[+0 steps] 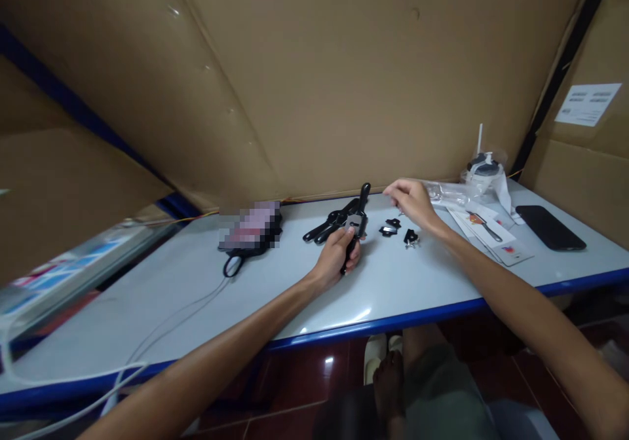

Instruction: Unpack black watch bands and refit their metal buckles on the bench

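Observation:
My left hand [339, 256] is closed around one handle of a black spokeshave [362, 207], tilted up with its other handle pointing at the back wall. Behind it, several more black spokeshaves [331, 220] lie in a pile on the table. My right hand [410, 198] hovers over the table to the right, fingers bent together; whatever they may pinch is too small to make out. Below it lie small black metal parts [390, 228], one with a shiny plate, and another black part [411, 237] with silver screws.
A pixelated phone-like thing [253, 227] with a loop stands left, cables running off it. At right are printed cards [484, 230], clear plastic packaging [449, 193], a wrapped white-and-grey container [484, 168] and a black phone [550, 227]. Cardboard walls [368, 80] enclose the table [275, 296].

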The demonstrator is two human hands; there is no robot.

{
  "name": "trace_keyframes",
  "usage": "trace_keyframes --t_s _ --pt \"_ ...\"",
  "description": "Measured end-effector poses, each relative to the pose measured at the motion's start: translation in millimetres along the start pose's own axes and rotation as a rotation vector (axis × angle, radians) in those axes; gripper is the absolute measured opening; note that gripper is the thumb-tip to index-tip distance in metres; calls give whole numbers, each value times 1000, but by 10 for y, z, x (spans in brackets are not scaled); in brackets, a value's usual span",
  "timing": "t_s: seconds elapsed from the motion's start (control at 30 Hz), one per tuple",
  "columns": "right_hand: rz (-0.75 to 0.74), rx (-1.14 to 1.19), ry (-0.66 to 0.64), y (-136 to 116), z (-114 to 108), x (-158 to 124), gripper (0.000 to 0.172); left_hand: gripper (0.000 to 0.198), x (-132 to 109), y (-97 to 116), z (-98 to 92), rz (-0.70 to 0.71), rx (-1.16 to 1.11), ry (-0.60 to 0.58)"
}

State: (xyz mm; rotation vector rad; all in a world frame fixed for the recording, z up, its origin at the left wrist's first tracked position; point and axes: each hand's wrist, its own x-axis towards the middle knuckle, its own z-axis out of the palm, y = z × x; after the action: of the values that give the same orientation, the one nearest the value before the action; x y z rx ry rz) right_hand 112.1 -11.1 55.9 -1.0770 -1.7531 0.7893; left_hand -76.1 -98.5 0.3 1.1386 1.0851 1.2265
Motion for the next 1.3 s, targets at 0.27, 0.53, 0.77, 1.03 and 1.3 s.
trace_keyframes --t_s 0.27,0.53,0.77,1.03,1.3 --pt "17 -715 -518 84 -565 94 11 38 -5 24 6 -19 2 -3" --pt "-77 -821 -676 -4 -521 23 33 41 -11 28 9 -12 32 -6" --pt "88 -744 -848 36 -445 23 44 41 -19 33 8 -27 34 -5" --pt "173 -625 -749 158 -396 45 18 38 -13 27 8 -26 37 -5" --pt "143 -697 -750 147 -403 51 18 37 -15 35 9 -29 24 11"
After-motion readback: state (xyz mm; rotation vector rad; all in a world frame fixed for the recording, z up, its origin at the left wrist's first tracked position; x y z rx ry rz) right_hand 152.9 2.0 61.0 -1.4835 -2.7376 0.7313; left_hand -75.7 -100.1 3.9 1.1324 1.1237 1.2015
